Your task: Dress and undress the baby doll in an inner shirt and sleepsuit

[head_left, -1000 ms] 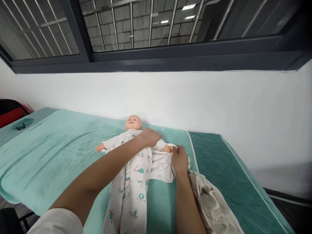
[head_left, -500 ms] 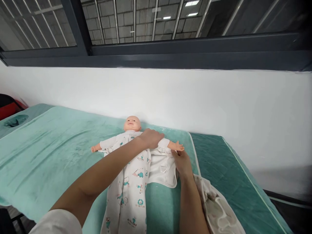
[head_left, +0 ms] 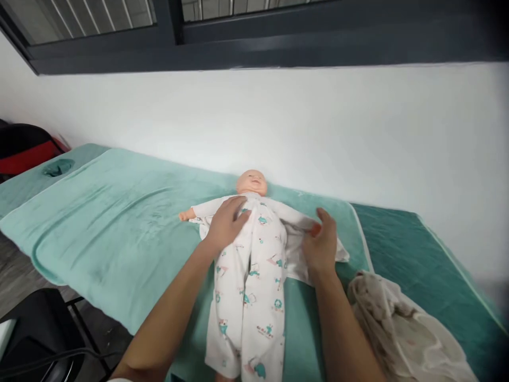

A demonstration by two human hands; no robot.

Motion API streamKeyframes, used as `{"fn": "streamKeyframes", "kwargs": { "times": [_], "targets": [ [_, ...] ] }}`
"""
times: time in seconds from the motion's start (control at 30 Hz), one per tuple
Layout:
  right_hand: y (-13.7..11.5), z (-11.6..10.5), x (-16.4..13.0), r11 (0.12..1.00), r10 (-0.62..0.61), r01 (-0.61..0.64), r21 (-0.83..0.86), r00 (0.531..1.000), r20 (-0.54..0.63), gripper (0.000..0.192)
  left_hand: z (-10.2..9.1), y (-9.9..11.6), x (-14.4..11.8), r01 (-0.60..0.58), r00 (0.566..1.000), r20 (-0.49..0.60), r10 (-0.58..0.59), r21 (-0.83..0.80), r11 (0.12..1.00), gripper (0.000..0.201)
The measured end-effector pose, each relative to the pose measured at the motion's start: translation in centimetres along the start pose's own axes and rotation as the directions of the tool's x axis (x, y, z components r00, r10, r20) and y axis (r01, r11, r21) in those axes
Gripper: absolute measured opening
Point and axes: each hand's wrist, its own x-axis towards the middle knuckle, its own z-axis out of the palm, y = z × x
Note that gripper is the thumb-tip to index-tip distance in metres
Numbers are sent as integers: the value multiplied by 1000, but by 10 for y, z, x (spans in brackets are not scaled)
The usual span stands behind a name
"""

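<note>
A baby doll [head_left: 252, 182] lies on its back on the bed, arms stretched out sideways. White baby clothes with a teal and pink print [head_left: 246, 292] lie over its chest and legs. My left hand [head_left: 228, 220] rests at the chest on the left side, fingers extended and thumb apart. At the doll's arm on the right, my right hand [head_left: 321, 241] curls around the doll's hand [head_left: 315, 229], which shows between thumb and fingers. White cloth [head_left: 296, 257] spreads beneath that arm, partly hidden by my right hand.
A teal padded bed [head_left: 119, 212] stands against the white wall below a dark window frame [head_left: 278, 45]. Crumpled beige and white cloth [head_left: 405, 323] lies at the right. A black chair [head_left: 43, 329] is at the lower left, with a red and black object [head_left: 29, 151] beyond.
My view has tilted down and shifted left. My left hand has moved from the doll's sleeved arm to its chest. The sleeve on the right now reaches nearer the doll's hand.
</note>
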Motion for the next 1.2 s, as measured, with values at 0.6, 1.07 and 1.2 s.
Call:
{"fn": "streamKeyframes", "kwargs": {
  "times": [0.6, 1.07, 1.2],
  "targets": [
    [-51, 33, -5, 962, -249, 187, 201, 902, 352, 43, 0, -54, -15, 228, 968, 44, -246, -560, 796, 46],
    [-88, 47, 6, 833, -483, 549, -65, 780, 398, 36, 8, -46, -22, -98, 987, -151, 59, -267, 959, 15],
    [-89, 41, -5, 859, -435, 501, -104, 823, 366, 32, 9, -41, -32, -59, 974, -222, 43, -64, 996, 11]
  ]
}}
